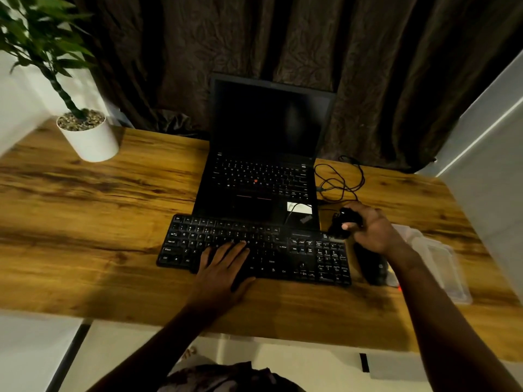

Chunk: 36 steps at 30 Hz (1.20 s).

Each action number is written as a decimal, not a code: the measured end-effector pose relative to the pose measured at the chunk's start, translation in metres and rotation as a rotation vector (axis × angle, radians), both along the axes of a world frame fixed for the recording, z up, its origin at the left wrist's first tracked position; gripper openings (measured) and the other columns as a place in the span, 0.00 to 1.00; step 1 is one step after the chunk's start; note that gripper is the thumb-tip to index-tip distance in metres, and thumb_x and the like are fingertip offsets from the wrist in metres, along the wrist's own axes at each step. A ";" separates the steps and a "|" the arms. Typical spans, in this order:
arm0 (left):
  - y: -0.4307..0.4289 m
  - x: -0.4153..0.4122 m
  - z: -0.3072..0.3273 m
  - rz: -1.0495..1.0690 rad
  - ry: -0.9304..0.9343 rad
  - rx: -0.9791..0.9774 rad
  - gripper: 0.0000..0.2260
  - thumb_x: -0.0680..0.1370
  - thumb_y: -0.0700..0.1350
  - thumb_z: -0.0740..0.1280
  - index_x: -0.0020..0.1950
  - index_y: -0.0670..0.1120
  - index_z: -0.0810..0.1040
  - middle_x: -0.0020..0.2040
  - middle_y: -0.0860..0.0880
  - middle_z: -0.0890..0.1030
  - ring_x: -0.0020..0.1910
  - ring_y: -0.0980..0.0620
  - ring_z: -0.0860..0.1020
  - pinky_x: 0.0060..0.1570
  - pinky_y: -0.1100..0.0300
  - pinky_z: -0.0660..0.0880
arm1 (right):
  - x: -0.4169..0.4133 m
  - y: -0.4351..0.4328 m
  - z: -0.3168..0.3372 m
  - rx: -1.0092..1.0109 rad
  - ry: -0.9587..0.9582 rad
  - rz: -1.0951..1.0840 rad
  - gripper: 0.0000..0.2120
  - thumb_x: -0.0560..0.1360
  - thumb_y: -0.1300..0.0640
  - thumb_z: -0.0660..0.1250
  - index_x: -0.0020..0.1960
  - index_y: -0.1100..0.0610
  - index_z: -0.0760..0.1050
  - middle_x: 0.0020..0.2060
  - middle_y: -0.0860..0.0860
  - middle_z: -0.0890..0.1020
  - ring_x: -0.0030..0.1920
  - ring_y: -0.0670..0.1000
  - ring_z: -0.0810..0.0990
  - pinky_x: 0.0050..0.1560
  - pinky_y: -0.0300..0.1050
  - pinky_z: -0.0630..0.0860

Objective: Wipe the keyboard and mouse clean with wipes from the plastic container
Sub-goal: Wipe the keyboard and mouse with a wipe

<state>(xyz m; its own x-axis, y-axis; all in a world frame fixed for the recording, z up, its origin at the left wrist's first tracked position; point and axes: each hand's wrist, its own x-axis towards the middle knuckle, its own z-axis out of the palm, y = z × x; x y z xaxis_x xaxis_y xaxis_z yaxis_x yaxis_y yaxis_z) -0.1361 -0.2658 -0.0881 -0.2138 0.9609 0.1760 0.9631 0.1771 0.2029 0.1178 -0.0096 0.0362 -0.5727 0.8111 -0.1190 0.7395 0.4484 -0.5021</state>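
A black keyboard [297,247] lies across the wooden desk [85,222] in front of a laptop. My left hand [223,267] rests flat on its lower middle keys, fingers spread, holding nothing. My right hand [373,230] is raised just past the keyboard's right end and grips a black mouse [343,222], thumb on its side. A clear plastic container [435,258] lies on the desk right of my right forearm, partly hidden by it. No wipe is visible in either hand.
An open black laptop [263,165] with a dark screen stands behind the keyboard. A tangled black cable [339,179] lies right of it. A dark flat object [368,264] sits beside the keyboard's right end. A white plant pot [87,137] stands far left. Brown curtains hang behind.
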 end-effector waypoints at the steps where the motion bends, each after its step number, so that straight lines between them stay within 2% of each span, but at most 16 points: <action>1: 0.000 0.000 0.000 0.002 -0.003 -0.001 0.29 0.80 0.66 0.53 0.74 0.50 0.67 0.75 0.51 0.67 0.74 0.50 0.64 0.72 0.45 0.52 | -0.007 -0.004 -0.001 -0.004 0.003 0.011 0.22 0.74 0.61 0.71 0.65 0.48 0.72 0.57 0.56 0.78 0.58 0.57 0.77 0.56 0.55 0.77; 4: 0.001 0.000 0.001 0.000 -0.013 0.005 0.29 0.80 0.66 0.53 0.73 0.50 0.68 0.75 0.51 0.68 0.73 0.50 0.65 0.72 0.42 0.57 | -0.029 -0.015 -0.004 -0.016 0.039 0.052 0.21 0.75 0.56 0.71 0.64 0.43 0.71 0.58 0.54 0.78 0.59 0.55 0.76 0.55 0.58 0.78; 6: 0.001 0.000 0.001 -0.003 -0.021 0.003 0.29 0.80 0.66 0.52 0.73 0.49 0.69 0.74 0.50 0.69 0.73 0.49 0.66 0.71 0.40 0.60 | -0.037 -0.019 -0.005 -0.036 0.066 0.081 0.18 0.75 0.56 0.70 0.61 0.42 0.72 0.55 0.51 0.79 0.56 0.54 0.77 0.53 0.57 0.79; 9: 0.000 -0.001 0.000 -0.004 -0.019 -0.004 0.29 0.80 0.66 0.52 0.73 0.49 0.68 0.75 0.50 0.68 0.74 0.49 0.65 0.71 0.39 0.60 | -0.030 -0.015 -0.004 -0.046 0.042 0.054 0.18 0.75 0.53 0.70 0.61 0.39 0.72 0.56 0.52 0.78 0.57 0.55 0.77 0.54 0.58 0.79; 13: 0.001 -0.001 0.000 -0.012 -0.026 -0.002 0.30 0.80 0.66 0.51 0.73 0.49 0.69 0.75 0.50 0.68 0.74 0.48 0.66 0.72 0.39 0.59 | -0.004 -0.007 0.003 -0.034 0.001 -0.003 0.20 0.75 0.63 0.70 0.64 0.50 0.74 0.54 0.53 0.77 0.55 0.54 0.76 0.53 0.49 0.75; 14: 0.001 -0.001 0.000 -0.012 -0.029 0.000 0.30 0.80 0.66 0.51 0.73 0.49 0.68 0.75 0.50 0.68 0.74 0.48 0.65 0.72 0.40 0.58 | 0.003 -0.005 0.004 -0.028 -0.014 -0.013 0.21 0.75 0.64 0.71 0.65 0.50 0.73 0.55 0.54 0.77 0.56 0.54 0.75 0.53 0.49 0.74; 17: 0.001 0.000 0.001 -0.004 -0.035 0.001 0.30 0.80 0.67 0.50 0.74 0.50 0.68 0.75 0.51 0.67 0.74 0.49 0.64 0.73 0.41 0.55 | 0.014 0.001 0.002 -0.024 -0.069 -0.042 0.27 0.73 0.58 0.72 0.61 0.32 0.68 0.59 0.59 0.76 0.59 0.60 0.76 0.58 0.59 0.77; 18: 0.001 0.000 0.001 -0.002 -0.038 0.001 0.30 0.80 0.67 0.50 0.74 0.50 0.68 0.75 0.51 0.67 0.74 0.49 0.64 0.73 0.41 0.55 | 0.016 0.002 0.000 -0.041 -0.081 -0.051 0.27 0.73 0.57 0.72 0.60 0.29 0.67 0.60 0.59 0.75 0.59 0.60 0.76 0.58 0.61 0.77; 21: 0.000 -0.001 0.000 -0.004 -0.049 0.002 0.29 0.80 0.67 0.50 0.74 0.50 0.68 0.75 0.50 0.67 0.74 0.49 0.64 0.72 0.40 0.56 | 0.004 -0.006 -0.003 -0.046 -0.046 -0.034 0.24 0.73 0.55 0.71 0.61 0.33 0.68 0.59 0.58 0.75 0.57 0.59 0.76 0.55 0.61 0.79; 24: 0.001 -0.001 0.000 -0.007 -0.043 -0.001 0.29 0.80 0.66 0.51 0.73 0.50 0.68 0.75 0.50 0.68 0.73 0.48 0.65 0.72 0.40 0.57 | -0.014 -0.019 -0.005 -0.070 0.013 -0.007 0.24 0.72 0.51 0.71 0.60 0.29 0.68 0.60 0.55 0.75 0.57 0.56 0.76 0.55 0.60 0.79; 26: 0.001 -0.001 0.001 -0.004 -0.039 -0.002 0.29 0.80 0.66 0.52 0.73 0.50 0.69 0.74 0.50 0.69 0.73 0.49 0.66 0.71 0.40 0.58 | -0.019 -0.022 -0.008 -0.068 0.015 0.012 0.25 0.73 0.52 0.71 0.60 0.28 0.66 0.61 0.54 0.75 0.59 0.56 0.75 0.57 0.59 0.78; 28: 0.000 -0.001 0.000 -0.003 -0.047 -0.003 0.29 0.80 0.66 0.52 0.73 0.50 0.69 0.74 0.50 0.69 0.73 0.49 0.65 0.72 0.40 0.58 | -0.016 -0.022 -0.006 -0.054 0.013 0.000 0.25 0.74 0.55 0.71 0.62 0.31 0.67 0.61 0.54 0.74 0.61 0.56 0.73 0.57 0.59 0.77; 31: 0.001 -0.001 0.000 -0.004 -0.050 -0.014 0.30 0.80 0.67 0.50 0.74 0.50 0.68 0.75 0.51 0.68 0.74 0.49 0.64 0.73 0.40 0.57 | 0.004 -0.014 -0.003 -0.066 -0.007 -0.035 0.25 0.75 0.61 0.70 0.67 0.44 0.70 0.61 0.55 0.72 0.61 0.57 0.71 0.58 0.60 0.75; 32: 0.001 -0.001 0.000 -0.003 -0.049 -0.015 0.30 0.80 0.67 0.49 0.74 0.50 0.67 0.75 0.51 0.67 0.74 0.49 0.64 0.73 0.40 0.56 | 0.009 -0.013 0.002 -0.058 -0.027 -0.041 0.25 0.74 0.62 0.70 0.67 0.45 0.71 0.60 0.55 0.74 0.62 0.58 0.72 0.59 0.62 0.75; 35: 0.001 -0.001 0.000 0.000 -0.063 -0.008 0.30 0.80 0.67 0.49 0.75 0.51 0.67 0.76 0.51 0.66 0.75 0.50 0.62 0.73 0.42 0.53 | 0.024 -0.007 0.003 -0.007 -0.034 -0.040 0.25 0.72 0.63 0.72 0.60 0.39 0.72 0.56 0.57 0.80 0.58 0.60 0.77 0.56 0.62 0.78; 36: 0.000 -0.001 0.000 0.000 -0.066 -0.006 0.30 0.81 0.67 0.49 0.75 0.51 0.66 0.76 0.52 0.66 0.75 0.50 0.61 0.74 0.41 0.53 | 0.026 -0.007 0.004 0.011 -0.034 -0.042 0.25 0.71 0.64 0.72 0.60 0.41 0.73 0.54 0.57 0.81 0.56 0.60 0.79 0.56 0.61 0.78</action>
